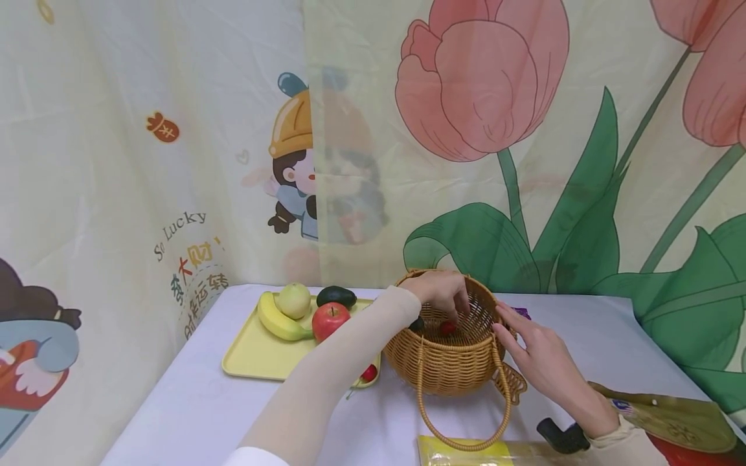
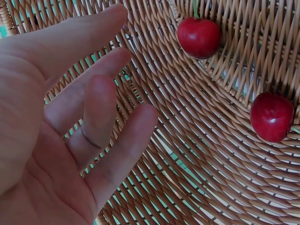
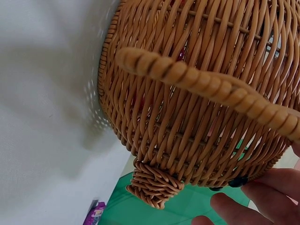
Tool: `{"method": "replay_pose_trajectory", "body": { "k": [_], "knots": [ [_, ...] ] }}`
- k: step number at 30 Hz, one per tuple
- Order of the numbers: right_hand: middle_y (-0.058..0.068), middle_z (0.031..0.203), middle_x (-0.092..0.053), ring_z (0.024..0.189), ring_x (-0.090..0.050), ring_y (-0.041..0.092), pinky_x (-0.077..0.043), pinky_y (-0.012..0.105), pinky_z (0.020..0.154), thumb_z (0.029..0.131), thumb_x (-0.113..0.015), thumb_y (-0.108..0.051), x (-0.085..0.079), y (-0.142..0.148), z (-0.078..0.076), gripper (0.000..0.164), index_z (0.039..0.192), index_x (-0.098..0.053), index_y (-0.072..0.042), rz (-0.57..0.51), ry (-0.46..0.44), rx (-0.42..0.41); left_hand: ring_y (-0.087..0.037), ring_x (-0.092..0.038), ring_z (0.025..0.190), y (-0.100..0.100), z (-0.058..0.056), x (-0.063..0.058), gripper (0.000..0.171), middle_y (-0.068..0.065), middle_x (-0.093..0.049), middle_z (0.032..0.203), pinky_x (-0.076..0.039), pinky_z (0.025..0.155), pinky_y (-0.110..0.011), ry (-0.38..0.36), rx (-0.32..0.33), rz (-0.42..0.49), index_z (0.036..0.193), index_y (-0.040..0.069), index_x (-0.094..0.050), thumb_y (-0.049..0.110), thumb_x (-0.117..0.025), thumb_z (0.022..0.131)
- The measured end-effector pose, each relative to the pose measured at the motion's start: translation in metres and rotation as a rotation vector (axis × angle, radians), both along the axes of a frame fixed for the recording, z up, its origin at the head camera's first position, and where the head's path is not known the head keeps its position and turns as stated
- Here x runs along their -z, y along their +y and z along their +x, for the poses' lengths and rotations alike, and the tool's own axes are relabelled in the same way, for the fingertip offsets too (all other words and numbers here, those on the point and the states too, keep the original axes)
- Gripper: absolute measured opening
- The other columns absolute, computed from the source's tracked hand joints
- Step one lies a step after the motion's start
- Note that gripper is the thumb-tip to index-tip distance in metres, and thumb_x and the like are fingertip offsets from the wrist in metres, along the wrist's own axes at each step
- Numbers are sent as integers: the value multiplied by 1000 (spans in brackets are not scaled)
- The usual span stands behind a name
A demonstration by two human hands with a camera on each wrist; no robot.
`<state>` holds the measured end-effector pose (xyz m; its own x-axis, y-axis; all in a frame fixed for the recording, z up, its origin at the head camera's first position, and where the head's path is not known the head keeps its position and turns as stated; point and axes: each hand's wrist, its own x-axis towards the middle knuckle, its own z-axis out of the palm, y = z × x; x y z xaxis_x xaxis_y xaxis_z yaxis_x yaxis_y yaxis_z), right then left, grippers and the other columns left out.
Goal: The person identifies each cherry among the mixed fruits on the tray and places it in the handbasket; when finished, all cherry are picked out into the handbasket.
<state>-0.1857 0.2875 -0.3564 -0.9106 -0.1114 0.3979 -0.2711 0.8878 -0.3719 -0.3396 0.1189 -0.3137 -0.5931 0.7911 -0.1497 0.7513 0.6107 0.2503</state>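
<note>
A round wicker basket point(image 1: 449, 369) stands on the white table, its handle point(image 1: 428, 421) hanging down in front. My left hand point(image 1: 445, 291) reaches over the rim into it, fingers loosely bent and holding nothing. Inside the basket, one cherry point(image 2: 199, 37) with a green stem and another cherry point(image 2: 272, 117) lie apart from the fingers. My right hand point(image 1: 542, 353) rests its fingertips against the right side of the rim. From the right wrist, its fingers point(image 3: 269, 190) show beside the black beads point(image 3: 238, 182) on the wicker.
Left of the basket, a yellow tray point(image 1: 250, 359) bears a banana point(image 1: 280, 320), a pale green round fruit point(image 1: 294, 301), an avocado point(image 1: 336, 296), a red apple point(image 1: 330, 320) and a cherry point(image 1: 368, 373). A yellow packet point(image 1: 466, 450), black curved object point(image 1: 562, 437) and olive bag point(image 1: 676, 417) lie in front.
</note>
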Motion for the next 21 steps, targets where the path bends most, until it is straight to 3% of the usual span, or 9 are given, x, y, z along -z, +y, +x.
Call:
{"method": "replay_pose_trajectory", "body": {
  "k": [11,21],
  "knots": [
    [19,142,-46,120,-52,43,-45,57,92,100,-45,-36,-4,-3,2,52,141,-43,-3,-3,-7,4,0,-62,93,-2,4,2,28,14,-71,98,-53,79,-21,-47,-39,26,104,30,-74,24,-78,77],
    [19,143,-45,121,-52,43,-45,57,92,100,-44,-37,-3,-2,2,54,141,-43,-4,-5,-13,5,0,-62,95,-1,4,-1,28,13,-72,99,-52,79,-19,-38,-18,16,105,29,-73,25,-77,77]
  ]
}}
